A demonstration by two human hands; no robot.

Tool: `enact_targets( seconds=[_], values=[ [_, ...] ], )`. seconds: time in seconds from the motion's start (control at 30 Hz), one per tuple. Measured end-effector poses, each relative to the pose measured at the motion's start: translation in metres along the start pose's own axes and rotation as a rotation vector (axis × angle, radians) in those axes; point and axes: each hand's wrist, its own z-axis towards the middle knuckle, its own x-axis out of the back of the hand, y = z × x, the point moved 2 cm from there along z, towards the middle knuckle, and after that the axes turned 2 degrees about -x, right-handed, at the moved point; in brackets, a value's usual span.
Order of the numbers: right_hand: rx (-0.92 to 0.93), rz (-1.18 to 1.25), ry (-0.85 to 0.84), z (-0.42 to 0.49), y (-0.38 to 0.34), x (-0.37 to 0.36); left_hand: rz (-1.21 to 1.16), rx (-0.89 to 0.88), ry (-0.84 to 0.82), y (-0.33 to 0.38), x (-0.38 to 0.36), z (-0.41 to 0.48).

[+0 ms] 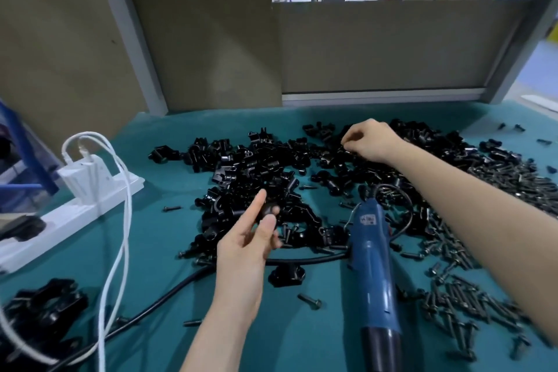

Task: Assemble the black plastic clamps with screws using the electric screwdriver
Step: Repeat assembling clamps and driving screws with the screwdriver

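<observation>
**Fig.** Clamp assembly, part-picking stage. Landmark: electric screwdriver (374, 266), lying unheld on the teal mat (157, 251), tip pointing away from the person.

- **L of its tip:** left hand (250, 238) pinches one black clamp half (269, 210) betw. thumb and fingers, index finger straight.
- **Beyond the tip:** right hand (370, 139) reaches into the clamp pile (265, 166), fingers curled down. Whether it grips a part: cannot tell.
- **R of the driver:** loose screws (483, 296) in a large heap, w/ strays on both sides.
- **Far L of the handle, at the near edge:** small cluster of black clamps (42, 308), poss. finished units; blur prevents confirming.
- **Also L of the driver:** white power strip (90, 193) w/ white cables (120, 220). A black cord (181, 284) runs off to the L.

**Progress (judgement):** no screw seated, driver not in use. Most parts are loose and unassembled, so the bulk of the work is left.

**Writing:** white sticker (370, 218) on the driver body bears marks, unreadable. No brand legible.
</observation>
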Motion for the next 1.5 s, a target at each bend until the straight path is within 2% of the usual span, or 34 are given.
enact_targets(
  seconds=[0.07, 0.27, 0.33, 0.5, 0.6, 0.7, 0.8, 0.93, 1.03, 1.13, 1.3, 1.4, 1.47, 1.5],
  values=[
    [0.013, -0.109, -0.024, 0.016, 0.004, -0.007, 0.112, -0.063, -0.013, -0.002, 0.000, 0.001],
    [-0.061, -0.195, -0.210, 0.062, 0.033, -0.027, 0.260, -0.089, -0.018, -0.002, -0.003, 0.002],
    [-0.034, -0.305, -0.231, 0.071, 0.036, -0.033, 0.306, -0.098, -0.025, 0.000, -0.005, 0.001],
    [0.063, -0.305, -0.185, 0.075, 0.036, -0.033, 0.321, -0.050, -0.016, 0.003, -0.006, 0.001],
    [0.191, -0.302, -0.089, 0.069, 0.037, -0.033, 0.334, -0.032, -0.036, 0.002, -0.005, 0.001],
    [0.215, -0.312, -0.004, 0.060, 0.040, -0.028, 0.331, -0.016, -0.042, 0.000, -0.005, 0.002],
    [0.169, -0.187, 0.042, 0.050, 0.047, -0.023, 0.311, -0.006, -0.031, -0.002, -0.005, 0.002],
    [0.099, 0.161, 0.196, 0.034, 0.046, -0.016, 0.285, -0.043, -0.041, 0.000, -0.006, 0.001],
    [0.016, 0.572, 0.223, 0.017, 0.041, -0.007, 0.284, -0.052, -0.041, 0.001, -0.007, 0.000],
    [-0.050, 1.008, 0.149, 0.000, 0.033, 0.001, 0.261, -0.040, -0.007, -0.002, -0.004, 0.001],
    [-0.087, 1.086, 0.141, -0.011, 0.038, 0.014, 0.250, -0.023, 0.032, -0.004, -0.002, 0.004],
    [-0.113, 1.149, -0.106, -0.014, 0.048, 0.016, 0.241, -0.019, 0.036, -0.005, -0.001, 0.004],
    [-0.110, 0.989, -0.182, -0.015, 0.058, 0.018, 0.227, -0.020, 0.028, -0.004, -0.001, 0.004],
    [-0.108, 0.808, -0.125, -0.015, 0.063, 0.019, 0.221, -0.024, 0.023, -0.004, -0.001, 0.004]
  ],
)
